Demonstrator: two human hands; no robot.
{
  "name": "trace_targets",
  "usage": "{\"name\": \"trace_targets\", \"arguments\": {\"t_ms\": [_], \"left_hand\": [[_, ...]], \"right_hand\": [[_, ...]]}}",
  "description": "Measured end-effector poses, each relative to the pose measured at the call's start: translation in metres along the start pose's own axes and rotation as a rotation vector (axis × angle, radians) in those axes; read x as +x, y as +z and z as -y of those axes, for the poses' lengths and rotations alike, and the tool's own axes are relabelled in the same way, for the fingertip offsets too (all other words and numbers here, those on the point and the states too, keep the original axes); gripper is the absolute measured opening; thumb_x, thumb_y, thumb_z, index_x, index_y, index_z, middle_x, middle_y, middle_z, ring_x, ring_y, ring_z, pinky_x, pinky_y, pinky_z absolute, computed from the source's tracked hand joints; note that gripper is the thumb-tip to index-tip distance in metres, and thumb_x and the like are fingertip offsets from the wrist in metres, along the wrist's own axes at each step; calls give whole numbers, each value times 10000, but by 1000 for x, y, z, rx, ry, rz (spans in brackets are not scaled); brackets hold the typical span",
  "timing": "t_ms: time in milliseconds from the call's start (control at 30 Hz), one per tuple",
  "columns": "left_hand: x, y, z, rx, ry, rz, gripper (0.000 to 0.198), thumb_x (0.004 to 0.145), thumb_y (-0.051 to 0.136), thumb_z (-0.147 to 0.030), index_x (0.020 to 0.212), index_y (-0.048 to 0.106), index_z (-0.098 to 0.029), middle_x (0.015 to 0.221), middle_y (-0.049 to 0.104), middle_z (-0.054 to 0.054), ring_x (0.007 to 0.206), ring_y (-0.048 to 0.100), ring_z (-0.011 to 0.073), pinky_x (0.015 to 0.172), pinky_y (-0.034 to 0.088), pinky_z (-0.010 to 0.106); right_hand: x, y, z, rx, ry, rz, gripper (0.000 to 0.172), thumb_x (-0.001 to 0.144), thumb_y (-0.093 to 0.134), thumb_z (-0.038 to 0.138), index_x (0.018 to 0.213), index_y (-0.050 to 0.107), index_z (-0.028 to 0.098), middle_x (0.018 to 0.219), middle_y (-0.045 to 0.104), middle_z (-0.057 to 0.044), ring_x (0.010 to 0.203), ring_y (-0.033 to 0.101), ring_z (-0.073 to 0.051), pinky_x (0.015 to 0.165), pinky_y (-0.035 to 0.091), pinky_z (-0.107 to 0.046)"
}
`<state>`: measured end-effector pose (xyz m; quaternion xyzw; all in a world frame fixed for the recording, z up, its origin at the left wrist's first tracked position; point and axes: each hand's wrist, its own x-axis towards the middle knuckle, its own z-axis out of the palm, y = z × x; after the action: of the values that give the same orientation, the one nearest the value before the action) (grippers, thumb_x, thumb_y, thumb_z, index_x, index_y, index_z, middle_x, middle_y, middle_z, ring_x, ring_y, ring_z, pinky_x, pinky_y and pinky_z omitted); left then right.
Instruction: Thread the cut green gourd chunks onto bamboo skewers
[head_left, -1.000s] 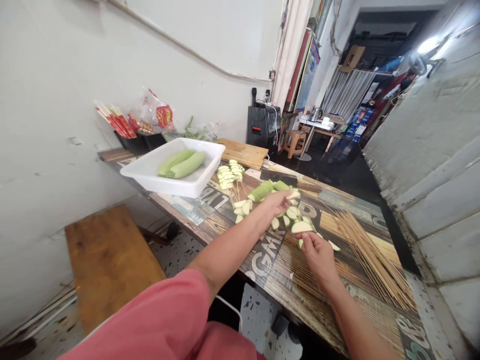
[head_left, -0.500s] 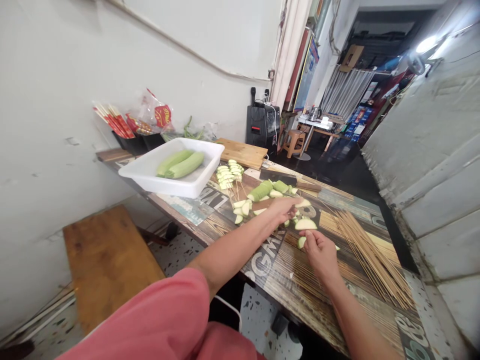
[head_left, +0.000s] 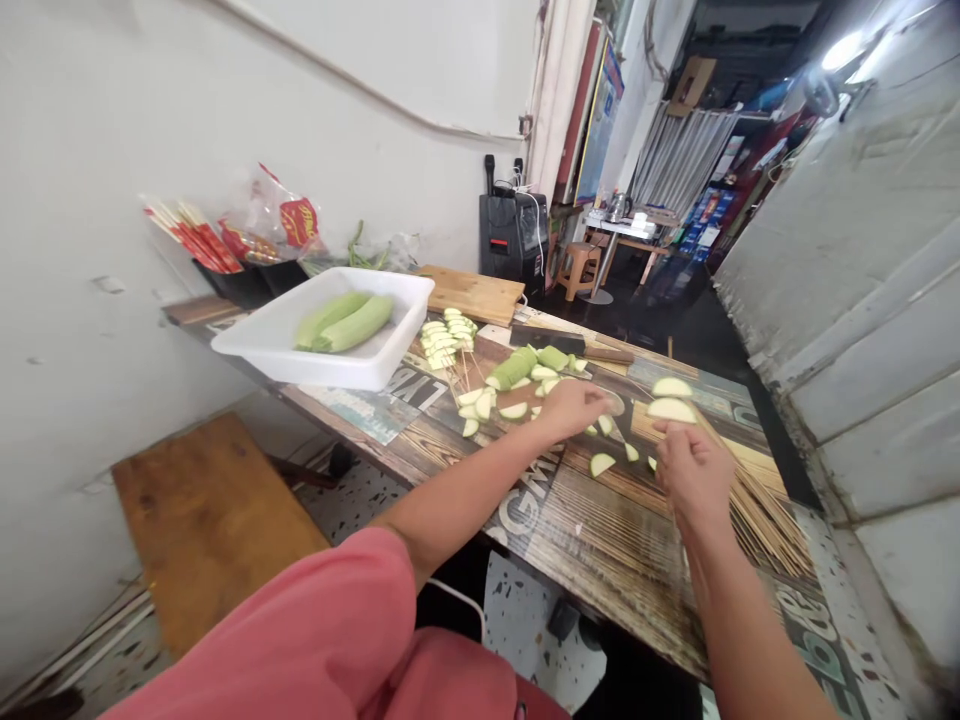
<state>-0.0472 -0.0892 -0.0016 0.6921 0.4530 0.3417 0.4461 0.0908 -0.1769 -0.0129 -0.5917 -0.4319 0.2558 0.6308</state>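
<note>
My right hand (head_left: 694, 462) is closed in a pinch at the base of two half-round slices (head_left: 671, 410), one above the other. A thin brown tip shows past the upper slice; I take it for the end of a skewer (head_left: 670, 346) running through both, though my fingers hide the part they grip. My left hand (head_left: 576, 410) is nearly shut, thumb and fingertips holding one pale slice (head_left: 614, 402), blurred.

That pale slice is left of the skewer, well apart from it and lower in view than the tip. The skewer's long axis appears to point up and away from me, its tip at the far end.

Between my hands, loose pieces (head_left: 601, 464) lie on the worktop (head_left: 592, 530). Just right of my right hand, the skewer bundle (head_left: 772, 520) slants from far left to near right; my right arm is the nearer one. Beyond my left hand sit the cut zucchini (head_left: 512, 370) and the knife (head_left: 547, 342), its handle toward the right. Farther left are filled skewers (head_left: 448, 335) and the white tray (head_left: 411, 292) with two whole zucchini (head_left: 358, 325), the cutting board (head_left: 474, 290) behind.

Printed letters on the worktop include "GM" at the near side and an "&" at near right. At far left, a plastic bag (head_left: 301, 220) has a red label whose lettering I cannot read.
</note>
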Motion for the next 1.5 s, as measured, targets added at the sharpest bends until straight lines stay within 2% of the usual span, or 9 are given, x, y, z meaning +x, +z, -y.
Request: {"name": "trace_targets", "arguments": {"t_ms": [67,133,300,400,467,667,833,1033,1500], "left_hand": [[-5,1,1,362,50,116,295,578,697,-452,564,637,-163,638,600,60,743,570,212,665,406,274],[-10,8,2,579,71,236,323,505,741,-433,463,572,-161,619,585,86,765,577,260,675,408,304],[-20,24,4,639,201,278,238,494,756,-195,480,522,-157,611,562,62,702,572,225,641,399,274],[-17,21,5,539,265,281,178,502,735,-119,557,570,-155,607,559,30,644,548,175,597,380,239],[-10,16,7,392,238,281,152,524,733,-138,608,607,-153,604,563,15,599,532,148,563,373,225],[25,-11,17,-630,-237,-16,38,739,613,-145,742,617,-107,601,573,20,498,502,66,481,389,156],[42,-40,22,-1142,-476,-74,99,813,537,-118,724,564,-84,663,609,69,487,517,53,388,350,106],[46,-49,28,-1289,-519,-115,120,810,551,-121,702,499,-108,701,614,80,405,418,12,323,277,72],[45,-45,24,-1262,-479,-83,115,811,543,-98,709,491,-108,704,607,84,389,368,-11,330,223,64]], "right_hand": [[4,-4,3,110,58,-66,245,762,520,371,825,590,145,386,320,104,282,230,-43,284,185,-171],[6,-5,4,160,88,-93,195,754,529,338,794,574,152,372,313,110,270,217,-40,271,172,-167],[5,-2,3,153,97,-79,172,760,533,327,782,567,160,374,336,107,266,235,-41,265,175,-164],[1,-1,5,140,104,-27,205,762,541,355,798,573,155,384,325,109,277,235,-36,276,174,-161],[-3,0,8,129,110,35,234,765,541,379,814,576,153,383,313,110,282,227,-36,287,165,-165],[-19,7,3,-95,74,279,313,774,519,450,816,600,150,415,348,83,340,260,-52,348,192,-191],[-29,16,-3,-352,-34,411,353,778,476,454,771,635,138,442,369,52,416,315,-82,412,236,-206],[-31,18,0,-428,-59,433,404,766,451,476,778,657,129,435,388,42,422,328,-101,431,248,-218],[-31,20,1,-394,-7,424,408,747,465,488,772,652,126,436,372,43,421,309,-97,424,234,-218]]}}
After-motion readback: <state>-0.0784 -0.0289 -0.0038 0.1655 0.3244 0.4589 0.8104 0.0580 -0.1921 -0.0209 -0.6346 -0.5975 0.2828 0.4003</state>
